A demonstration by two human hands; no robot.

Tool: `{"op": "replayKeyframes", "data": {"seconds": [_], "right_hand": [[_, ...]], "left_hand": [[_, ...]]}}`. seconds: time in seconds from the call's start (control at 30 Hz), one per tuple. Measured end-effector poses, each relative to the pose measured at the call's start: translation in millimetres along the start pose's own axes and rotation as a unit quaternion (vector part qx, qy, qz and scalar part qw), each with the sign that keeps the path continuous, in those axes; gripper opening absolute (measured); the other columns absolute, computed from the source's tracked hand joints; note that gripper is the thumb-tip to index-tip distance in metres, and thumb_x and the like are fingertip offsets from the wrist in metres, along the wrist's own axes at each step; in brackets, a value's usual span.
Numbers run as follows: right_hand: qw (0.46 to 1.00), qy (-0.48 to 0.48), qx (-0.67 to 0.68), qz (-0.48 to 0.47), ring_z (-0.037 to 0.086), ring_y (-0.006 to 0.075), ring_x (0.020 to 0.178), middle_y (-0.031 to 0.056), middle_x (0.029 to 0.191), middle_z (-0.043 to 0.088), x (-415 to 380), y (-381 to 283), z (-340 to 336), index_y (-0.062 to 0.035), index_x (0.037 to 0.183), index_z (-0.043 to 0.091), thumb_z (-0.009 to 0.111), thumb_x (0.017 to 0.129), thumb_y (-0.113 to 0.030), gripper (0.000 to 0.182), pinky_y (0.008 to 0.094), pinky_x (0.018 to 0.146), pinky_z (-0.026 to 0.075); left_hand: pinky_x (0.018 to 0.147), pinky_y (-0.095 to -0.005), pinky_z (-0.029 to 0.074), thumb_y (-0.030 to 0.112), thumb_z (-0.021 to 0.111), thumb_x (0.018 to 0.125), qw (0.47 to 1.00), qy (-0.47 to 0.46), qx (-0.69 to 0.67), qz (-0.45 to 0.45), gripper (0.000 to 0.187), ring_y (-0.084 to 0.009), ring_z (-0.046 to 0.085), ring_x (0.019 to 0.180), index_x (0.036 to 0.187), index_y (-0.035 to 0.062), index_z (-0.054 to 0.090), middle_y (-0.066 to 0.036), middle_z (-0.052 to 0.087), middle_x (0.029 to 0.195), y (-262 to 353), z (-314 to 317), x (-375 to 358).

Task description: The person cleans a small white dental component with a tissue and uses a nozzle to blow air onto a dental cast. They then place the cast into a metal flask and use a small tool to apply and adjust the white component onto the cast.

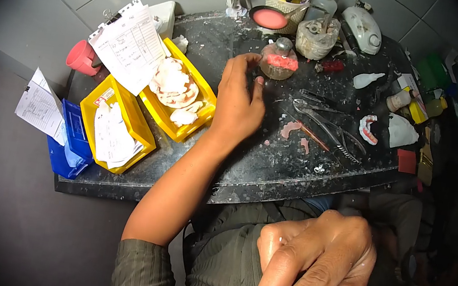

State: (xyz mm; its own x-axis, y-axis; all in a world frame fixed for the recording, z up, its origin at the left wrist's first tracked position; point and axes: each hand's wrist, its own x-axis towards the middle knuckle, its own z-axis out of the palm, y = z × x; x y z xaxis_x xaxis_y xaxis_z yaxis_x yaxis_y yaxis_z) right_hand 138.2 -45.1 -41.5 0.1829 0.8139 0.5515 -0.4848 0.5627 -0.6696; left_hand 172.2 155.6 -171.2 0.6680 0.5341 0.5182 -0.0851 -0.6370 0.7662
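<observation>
My left hand (241, 100) reaches over the dark worktable, its fingers stretched and the thumb apart from them. Its fingertips are right beside a glass spirit lamp (278, 70) with a metal cap and pink wax on its side. Close to the camera, my right hand (317, 263) is closed, the fingers curled downward above my lap. A trace of pink shows under its fingertips at the bottom edge; I cannot tell what they hold. Right of the left hand lie pliers (320, 124), a thin copper-coloured tool (316, 137) and pink wax scraps (289, 129).
Yellow bins hold plaster casts (174, 84) and papers (114, 138); a blue bin (72, 140) stands left. A basket (284, 9), a pink-faced round pan (269, 17) and bottles line the back. A denture piece (368, 129) and a white cast (402, 132) sit right.
</observation>
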Motion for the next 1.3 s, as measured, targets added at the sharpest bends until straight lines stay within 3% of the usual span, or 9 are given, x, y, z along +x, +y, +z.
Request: {"op": "replayKeyframes", "data": {"seconds": [0.2,0.33,0.4,0.53,0.6,0.7,1.0,1.17,1.3], "right_hand": [[0.995,-0.073,-0.066,-0.029,0.065,0.0204,0.068,0.0148,0.083,0.073,7,9,-17,0.0059,0.085,0.077,0.069,0.096,-0.01,0.021,0.0308,0.063,0.04],[1.0,-0.003,-0.023,-0.001,0.066,0.0199,0.069,0.0146,0.084,0.073,3,13,-19,0.0056,0.085,0.077,0.07,0.096,-0.01,0.02,0.0306,0.063,0.039],[0.988,-0.116,-0.084,-0.056,0.066,0.0197,0.07,0.0148,0.085,0.073,7,19,-40,0.005,0.086,0.078,0.069,0.096,-0.012,0.021,0.0307,0.064,0.04],[0.997,0.067,0.005,0.04,0.066,0.0213,0.067,0.0171,0.084,0.073,-2,10,-22,0.005,0.086,0.078,0.068,0.098,-0.013,0.023,0.0318,0.066,0.044],[0.999,-0.044,-0.031,-0.001,0.067,0.024,0.076,0.0159,0.091,0.074,2,12,-49,0.0043,0.107,0.074,0.073,0.094,-0.008,0.018,0.0325,0.067,0.046],[0.996,-0.037,-0.067,0.04,0.058,0.0166,0.07,0.0144,0.095,0.076,-2,9,-58,0.0029,0.089,0.08,0.073,0.089,-0.004,0.009,0.0261,0.062,0.04],[0.942,-0.262,-0.101,0.181,0.06,0.0292,0.092,0.0113,0.111,0.067,-58,17,-85,0.0006,0.114,0.068,0.066,0.098,-0.016,0.023,0.0402,0.083,0.049],[0.852,-0.246,-0.406,0.221,0.061,0.0284,0.098,0.0109,0.113,0.066,-70,-18,-93,-0.0012,0.123,0.064,0.069,0.091,-0.014,0.034,0.0393,0.088,0.051],[0.819,-0.19,-0.494,0.223,0.063,0.0283,0.094,0.0114,0.11,0.067,-67,-37,-92,-0.0007,0.116,0.066,0.074,0.088,-0.017,0.034,0.0382,0.085,0.052]], "left_hand": [[0.099,-0.0473,0.043,-0.006,0.062,0.087,1.0,-0.004,0.007,0.004,0.037,-0.0408,0.056,0.114,0.122,-0.0008,0.055,-0.023,0.058,0.118,0,0,0],[0.1,-0.0477,0.04,-0.005,0.063,0.084,0.999,0.001,0.031,0.007,0.039,-0.0411,0.053,0.116,0.123,0.0005,0.056,-0.022,0.058,0.117,3,-1,-2],[0.101,-0.0477,0.04,-0.005,0.064,0.083,0.996,-0.002,0.084,-0.004,0.04,-0.0416,0.051,0.116,0.122,0.0005,0.056,-0.022,0.058,0.116,8,-3,-4],[0.101,-0.0478,0.039,-0.003,0.065,0.084,0.995,-0.005,0.095,-0.018,0.038,-0.0413,0.051,0.116,0.121,0.0002,0.057,-0.022,0.058,0.118,5,-10,-4],[0.101,-0.0478,0.039,-0.003,0.065,0.084,0.996,-0.007,0.091,-0.014,0.039,-0.0412,0.051,0.116,0.122,0.0003,0.057,-0.022,0.058,0.119,4,-10,0],[0.101,-0.048,0.039,-0.002,0.065,0.085,0.995,-0.017,0.094,-0.019,0.04,-0.0412,0.051,0.116,0.123,0.0007,0.056,-0.021,0.058,0.12,4,-11,-4],[0.104,-0.0476,0.039,-0.007,0.064,0.083,0.996,-0.036,0.083,0.0,0.042,-0.0416,0.051,0.118,0.124,-0.0001,0.056,-0.022,0.057,0.121,0,-8,-2],[0.097,-0.0386,0.046,-0.007,0.068,0.085,0.995,-0.013,0.089,-0.041,0.04,-0.0288,0.059,0.119,0.123,0.0014,0.059,-0.016,0.064,0.122,-5,-9,0],[0.099,-0.0401,0.046,-0.007,0.069,0.084,0.994,-0.011,0.105,-0.03,0.04,-0.0305,0.059,0.118,0.123,0.002,0.06,-0.016,0.064,0.123,-4,-7,0]]}}
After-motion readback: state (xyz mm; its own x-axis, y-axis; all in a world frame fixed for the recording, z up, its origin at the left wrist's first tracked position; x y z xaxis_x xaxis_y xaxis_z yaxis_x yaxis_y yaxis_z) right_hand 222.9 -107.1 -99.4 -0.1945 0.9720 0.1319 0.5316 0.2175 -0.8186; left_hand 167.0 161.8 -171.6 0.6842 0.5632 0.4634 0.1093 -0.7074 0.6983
